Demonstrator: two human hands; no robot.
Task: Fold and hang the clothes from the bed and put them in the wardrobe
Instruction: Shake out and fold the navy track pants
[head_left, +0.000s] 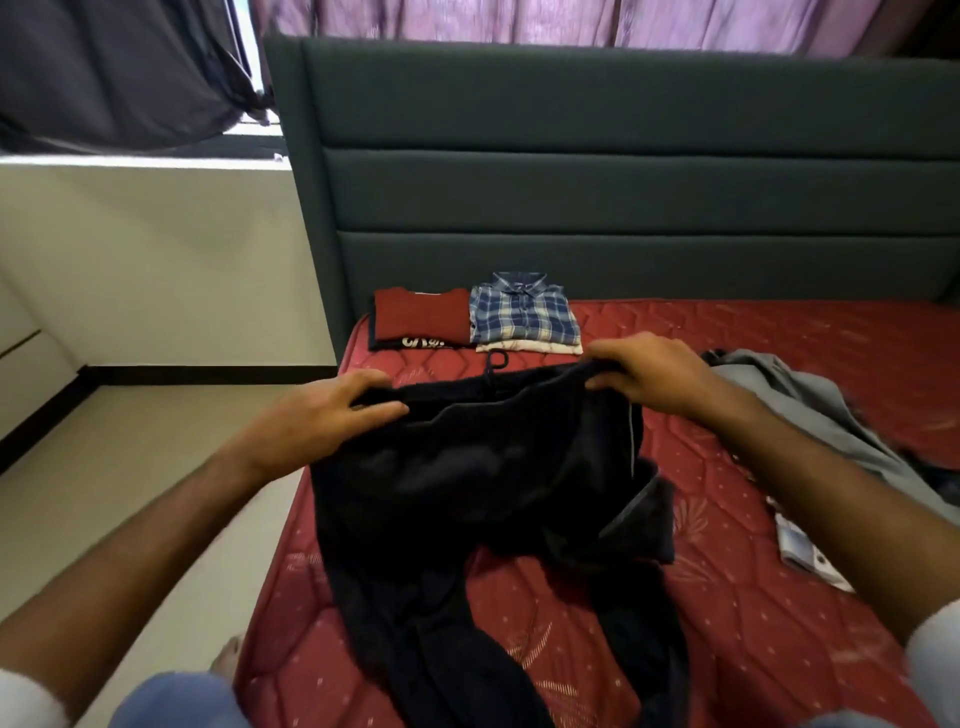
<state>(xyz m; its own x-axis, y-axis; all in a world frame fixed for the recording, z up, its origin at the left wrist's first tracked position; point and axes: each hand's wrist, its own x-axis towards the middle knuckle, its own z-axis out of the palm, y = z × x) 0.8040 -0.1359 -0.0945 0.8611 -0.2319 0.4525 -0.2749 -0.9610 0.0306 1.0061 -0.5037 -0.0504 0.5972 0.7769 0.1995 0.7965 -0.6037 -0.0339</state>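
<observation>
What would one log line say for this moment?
left hand: grips waistband | right hand: grips waistband | item: dark navy drawstring track pants, legs on red quilted mattress | folded plaid shirt behind

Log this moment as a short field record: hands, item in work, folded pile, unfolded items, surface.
left hand: grips waistband of dark trousers
right hand: grips waistband, other end
trousers: waist lifted, legs trailing on the red mattress
folded: red top, plaid shirt, each on another folded garment, near the headboard
unfolded: grey garment, right
</observation>
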